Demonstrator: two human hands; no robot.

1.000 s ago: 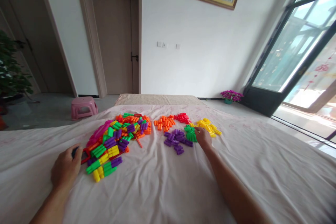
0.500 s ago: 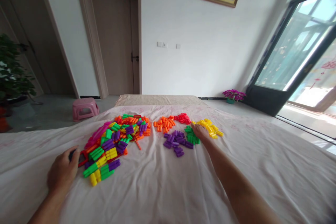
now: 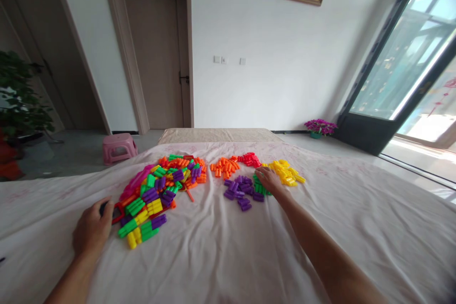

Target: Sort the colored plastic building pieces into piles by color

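My left hand [image 3: 93, 226] is closed on a dark part at the end of a red frame-like plastic piece [image 3: 118, 213], beside a mixed heap of plastic building blocks [image 3: 151, 194]. That heap has green, purple, yellow and orange blocks, with a bright pink piece [image 3: 137, 183] behind. My right hand [image 3: 270, 180] lies over the small pile of green blocks [image 3: 260, 186], fingers stretched out, hiding part of it. Purple blocks [image 3: 239, 187] lie just left of it, yellow blocks [image 3: 285, 172] just right. Orange blocks [image 3: 225, 167] and red blocks [image 3: 249, 159] form piles farther back.
A pale, wrinkled cloth [image 3: 199, 256] covers the table. Past its left edge stands a pink stool [image 3: 119, 148], with a leafy plant [image 3: 23, 95] farther left. Purple flowers in a pot [image 3: 319, 127] stand on the floor near the glass door [image 3: 392, 71].
My right hand has shifted slightly left and flattened over the green pile, covering more of it. The left hand keeps its hold; the whole view has moved a little.
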